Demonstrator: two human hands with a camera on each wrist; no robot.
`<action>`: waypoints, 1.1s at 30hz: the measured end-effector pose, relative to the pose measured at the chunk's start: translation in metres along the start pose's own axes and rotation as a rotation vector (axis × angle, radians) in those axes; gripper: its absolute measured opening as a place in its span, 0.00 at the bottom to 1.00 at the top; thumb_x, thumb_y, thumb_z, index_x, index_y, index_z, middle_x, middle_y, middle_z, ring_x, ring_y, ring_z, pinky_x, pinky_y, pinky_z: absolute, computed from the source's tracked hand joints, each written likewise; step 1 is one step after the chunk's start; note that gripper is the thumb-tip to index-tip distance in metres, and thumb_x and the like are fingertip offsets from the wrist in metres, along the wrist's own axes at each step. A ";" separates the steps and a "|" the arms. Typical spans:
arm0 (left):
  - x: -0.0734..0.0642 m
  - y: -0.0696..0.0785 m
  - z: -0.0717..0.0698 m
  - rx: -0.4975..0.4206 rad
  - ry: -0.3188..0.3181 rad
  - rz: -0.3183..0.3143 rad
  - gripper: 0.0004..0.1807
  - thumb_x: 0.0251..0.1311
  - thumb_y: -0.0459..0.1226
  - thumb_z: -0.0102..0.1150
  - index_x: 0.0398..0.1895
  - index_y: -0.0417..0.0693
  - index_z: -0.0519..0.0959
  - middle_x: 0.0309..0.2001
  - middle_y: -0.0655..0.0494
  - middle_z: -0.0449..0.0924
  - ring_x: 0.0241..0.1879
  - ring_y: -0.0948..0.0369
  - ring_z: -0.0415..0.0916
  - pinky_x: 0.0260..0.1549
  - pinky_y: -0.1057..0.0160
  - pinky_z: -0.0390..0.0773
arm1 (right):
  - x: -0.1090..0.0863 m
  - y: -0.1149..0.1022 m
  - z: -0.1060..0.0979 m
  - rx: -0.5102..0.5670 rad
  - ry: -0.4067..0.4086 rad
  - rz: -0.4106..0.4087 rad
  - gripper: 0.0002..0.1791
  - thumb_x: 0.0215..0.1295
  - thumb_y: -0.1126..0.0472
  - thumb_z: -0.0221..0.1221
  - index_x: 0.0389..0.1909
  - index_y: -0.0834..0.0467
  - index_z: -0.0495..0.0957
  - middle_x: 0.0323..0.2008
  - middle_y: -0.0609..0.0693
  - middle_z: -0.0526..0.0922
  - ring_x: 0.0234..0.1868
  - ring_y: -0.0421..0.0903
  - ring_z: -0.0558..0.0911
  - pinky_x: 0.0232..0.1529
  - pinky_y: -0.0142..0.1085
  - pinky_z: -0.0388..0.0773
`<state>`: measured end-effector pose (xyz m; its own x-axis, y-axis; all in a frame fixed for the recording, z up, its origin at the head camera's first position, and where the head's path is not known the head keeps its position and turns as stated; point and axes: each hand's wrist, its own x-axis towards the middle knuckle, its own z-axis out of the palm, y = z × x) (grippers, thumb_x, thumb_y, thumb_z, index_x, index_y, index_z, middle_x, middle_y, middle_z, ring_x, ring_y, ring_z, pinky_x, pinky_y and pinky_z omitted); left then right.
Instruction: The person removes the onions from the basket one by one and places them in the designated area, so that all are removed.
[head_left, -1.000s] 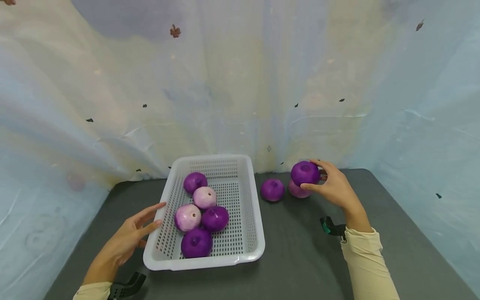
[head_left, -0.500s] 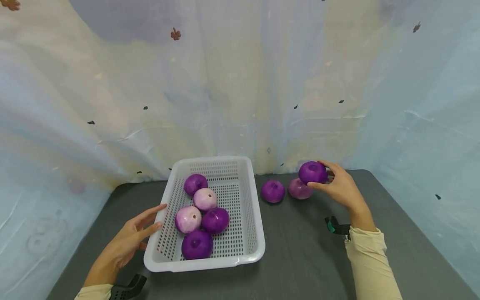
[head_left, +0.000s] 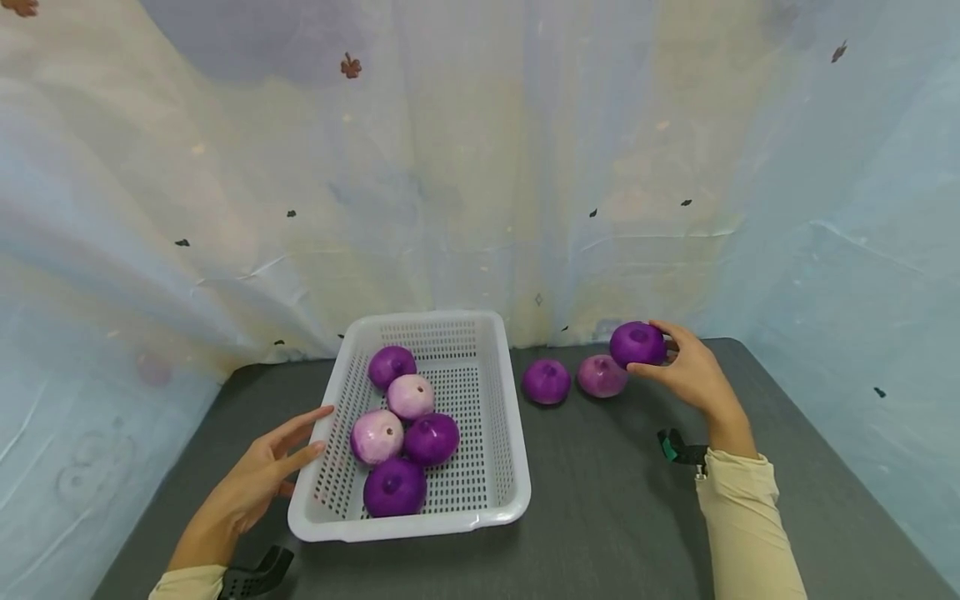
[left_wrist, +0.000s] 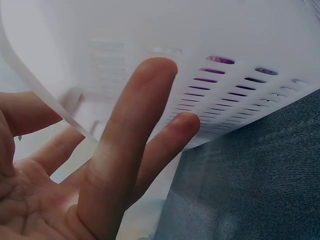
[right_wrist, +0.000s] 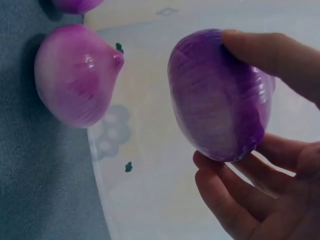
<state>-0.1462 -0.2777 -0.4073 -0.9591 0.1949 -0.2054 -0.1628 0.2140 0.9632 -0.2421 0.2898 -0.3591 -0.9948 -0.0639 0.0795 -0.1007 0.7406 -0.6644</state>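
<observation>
In the head view, my right hand (head_left: 693,371) holds a dark purple onion (head_left: 637,344) above the table, thumb on one side and fingers on the other. The right wrist view shows this onion (right_wrist: 217,95) between thumb and fingertips. A paler purple onion (head_left: 602,377) sits just left of it on the table, and another purple onion (head_left: 546,382) lies farther left. My left hand (head_left: 258,475) touches the left rim of a white plastic basket (head_left: 517,450) with extended fingers. Its fingers (left_wrist: 125,135) lie along the slotted outer wall in the left wrist view.
Inside the basket lie several onions, including a dark purple onion (head_left: 394,487) and a pale onion (head_left: 377,436), grouped toward its left side. The dark grey table (head_left: 600,517) meets a patterned curtain (head_left: 465,167) at the back and sides.
My right hand has moved rightward with the held onion, away from above the paler onion, which now shows fully. The left hand and basket stay in place.
</observation>
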 end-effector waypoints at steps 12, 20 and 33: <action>0.000 0.000 -0.001 0.011 0.003 -0.003 0.34 0.73 0.43 0.53 0.79 0.55 0.54 0.78 0.38 0.46 0.58 0.45 0.76 0.37 0.43 0.85 | 0.005 0.009 0.002 0.010 -0.007 0.073 0.54 0.61 0.39 0.66 0.79 0.58 0.49 0.70 0.73 0.62 0.69 0.69 0.65 0.58 0.65 0.71; 0.000 -0.001 0.000 0.005 0.006 -0.013 0.35 0.73 0.44 0.53 0.79 0.56 0.54 0.79 0.38 0.46 0.58 0.46 0.77 0.38 0.43 0.85 | 0.006 0.014 0.004 0.018 -0.006 0.092 0.54 0.61 0.40 0.66 0.78 0.60 0.50 0.70 0.74 0.62 0.69 0.70 0.65 0.59 0.66 0.71; 0.001 -0.002 0.000 0.004 0.013 -0.015 0.35 0.73 0.44 0.53 0.79 0.56 0.54 0.78 0.38 0.47 0.58 0.46 0.77 0.38 0.43 0.85 | 0.011 0.032 0.007 0.012 -0.005 0.123 0.55 0.61 0.39 0.65 0.78 0.62 0.49 0.69 0.76 0.62 0.67 0.71 0.66 0.58 0.65 0.71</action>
<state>-0.1472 -0.2783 -0.4093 -0.9594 0.1790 -0.2179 -0.1766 0.2210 0.9591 -0.2561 0.3082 -0.3848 -0.9997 0.0235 -0.0065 0.0217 0.7352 -0.6775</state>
